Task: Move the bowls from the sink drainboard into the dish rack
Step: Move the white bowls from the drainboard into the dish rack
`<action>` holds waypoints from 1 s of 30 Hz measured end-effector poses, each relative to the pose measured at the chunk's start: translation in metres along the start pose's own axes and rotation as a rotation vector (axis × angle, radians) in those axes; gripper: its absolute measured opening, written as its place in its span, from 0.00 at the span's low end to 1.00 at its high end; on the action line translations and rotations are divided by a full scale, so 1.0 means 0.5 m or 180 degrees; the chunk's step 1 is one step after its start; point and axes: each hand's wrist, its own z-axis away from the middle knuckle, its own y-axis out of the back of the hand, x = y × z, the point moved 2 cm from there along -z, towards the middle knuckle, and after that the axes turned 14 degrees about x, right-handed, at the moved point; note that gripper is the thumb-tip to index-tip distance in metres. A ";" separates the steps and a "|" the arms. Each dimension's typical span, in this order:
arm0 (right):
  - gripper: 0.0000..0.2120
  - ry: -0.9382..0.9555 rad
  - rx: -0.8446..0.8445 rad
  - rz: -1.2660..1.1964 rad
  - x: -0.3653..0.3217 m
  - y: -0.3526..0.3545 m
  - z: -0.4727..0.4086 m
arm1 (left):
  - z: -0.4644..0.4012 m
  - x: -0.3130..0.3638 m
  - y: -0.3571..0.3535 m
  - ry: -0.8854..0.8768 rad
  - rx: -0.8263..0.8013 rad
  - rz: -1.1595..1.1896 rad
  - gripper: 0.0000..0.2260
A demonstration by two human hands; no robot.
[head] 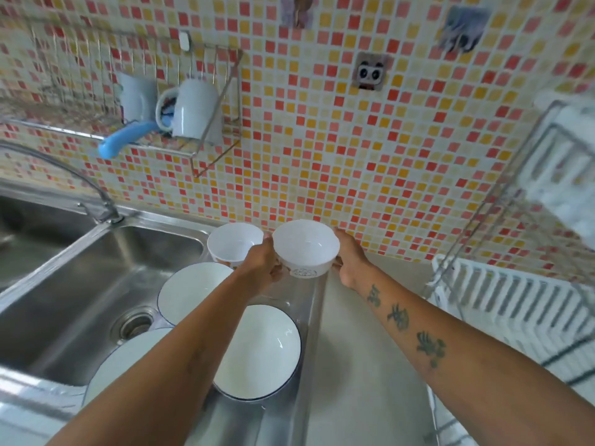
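A small white bowl [306, 247] with a printed mark on its side is lifted above the steel drainboard [309, 304]. My left hand [262, 267] grips its left side and my right hand [349, 260] grips its right side. A second small white bowl [233, 243] stands on the drainboard just behind my left hand. Three wide white bowls with dark rims lie nearer me: one [190, 291], one [260, 352] and one [128, 362] partly hidden by my left forearm. The white dish rack [515, 304] stands at the right.
A steel sink basin [83, 294] with a drain and a curved tap [96, 201] lies to the left. A wall wire rack [212, 123] holds a white mug [196, 107] and a blue-handled utensil. A pale counter strip [363, 365] runs between drainboard and dish rack.
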 end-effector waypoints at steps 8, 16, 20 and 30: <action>0.22 0.0295 0.0321 0.0003 -0.063 0.073 0.216 | 0.208 0.070 0.088 -0.0357 -0.0352 -0.0221 0.17; 0.22 0.0424 0.0264 -0.0388 -0.167 0.160 0.477 | 0.382 0.129 0.085 -0.1014 0.0283 -0.0356 0.18; 0.19 0.0708 0.0078 -0.0497 -0.226 0.239 0.585 | 0.481 0.168 0.071 -0.1195 0.0102 0.0045 0.19; 0.15 0.1567 0.0248 -0.1053 -0.377 0.564 0.688 | 0.794 0.281 -0.074 -0.1618 -0.2074 0.0101 0.15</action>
